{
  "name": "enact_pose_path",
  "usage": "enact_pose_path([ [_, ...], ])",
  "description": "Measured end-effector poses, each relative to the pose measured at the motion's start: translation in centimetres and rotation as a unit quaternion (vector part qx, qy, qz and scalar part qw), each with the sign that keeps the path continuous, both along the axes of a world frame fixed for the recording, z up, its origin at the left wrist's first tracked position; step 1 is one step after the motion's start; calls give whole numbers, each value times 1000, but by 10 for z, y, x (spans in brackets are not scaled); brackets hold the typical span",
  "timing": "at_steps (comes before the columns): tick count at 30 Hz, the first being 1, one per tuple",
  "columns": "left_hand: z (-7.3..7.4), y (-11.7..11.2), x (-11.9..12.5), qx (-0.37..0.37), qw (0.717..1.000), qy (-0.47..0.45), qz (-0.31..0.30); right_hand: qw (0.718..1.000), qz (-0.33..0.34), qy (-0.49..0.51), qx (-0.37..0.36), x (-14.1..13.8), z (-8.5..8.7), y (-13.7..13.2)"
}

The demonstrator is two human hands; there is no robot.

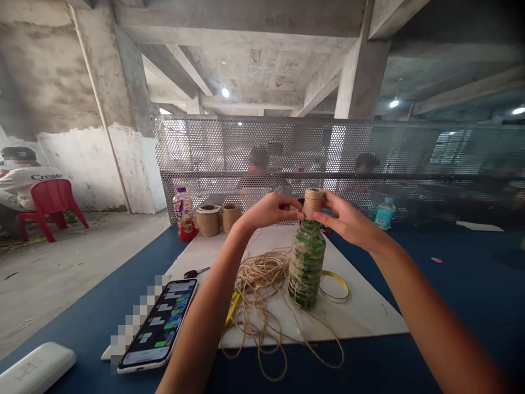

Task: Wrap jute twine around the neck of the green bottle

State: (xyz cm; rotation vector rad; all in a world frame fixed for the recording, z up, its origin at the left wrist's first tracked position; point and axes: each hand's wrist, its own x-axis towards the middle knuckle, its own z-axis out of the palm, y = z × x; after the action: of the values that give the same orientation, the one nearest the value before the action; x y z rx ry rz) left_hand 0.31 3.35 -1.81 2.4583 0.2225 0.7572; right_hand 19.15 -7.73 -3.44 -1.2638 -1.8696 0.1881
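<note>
1. Green glass bottle: upright on a white board at the middle of the bench. Pale jute twine is wound around its body in uneven bands, with green glass showing between them.
2. Neck of the bottle: closely covered in the same twine.
3. Left hand and right hand: both grasping the wrapped neck from opposite sides, fingertips pressed on the twine.
4. Loose coil of twine: lying on the board just left of the bottle, its strands trailing over the near edge onto the bench.
5. Yellow-handled scissors: under the coil, partly hidden. A ring of yellow tape lies just right of the bottle.
6. Two spools of twine and a plastic bottle with an orange label: far left on the bench.
7. Smartphone and white power bank: near left on the bench.
8. Perforated metal screen: along the far edge of the bench, with seated people behind it.
9. Person: far left, beside a red plastic chair.
</note>
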Motion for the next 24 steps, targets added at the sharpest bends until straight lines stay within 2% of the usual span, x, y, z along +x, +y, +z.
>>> enact_pose_path([
  [3, 0, 0, 0, 8, 1000, 2, 11, 1000, -10, -30, 4, -4, 2, -3],
  [6, -1, 0, 0, 9, 1000, 4, 8, 994, -76, -71, 17, -11, 4, -6],
  [9, -2, 0, 1, 8, 1000, -2, 5, 988, -143, -61, 26, -16, 5, -6],
  [11, -2, 0, 1, 8, 1000, -8, 4, 987, -154, -40, 21, -15, 4, -4],
  [18, -3, 2, 3, -13, 1000, 2, -12, 998, -56, -7, 25, -2, -2, 3],
  [24, -3, 1, 3, -23, 1000, 5, -12, 999, -31, -25, 24, -9, 2, -2],
])
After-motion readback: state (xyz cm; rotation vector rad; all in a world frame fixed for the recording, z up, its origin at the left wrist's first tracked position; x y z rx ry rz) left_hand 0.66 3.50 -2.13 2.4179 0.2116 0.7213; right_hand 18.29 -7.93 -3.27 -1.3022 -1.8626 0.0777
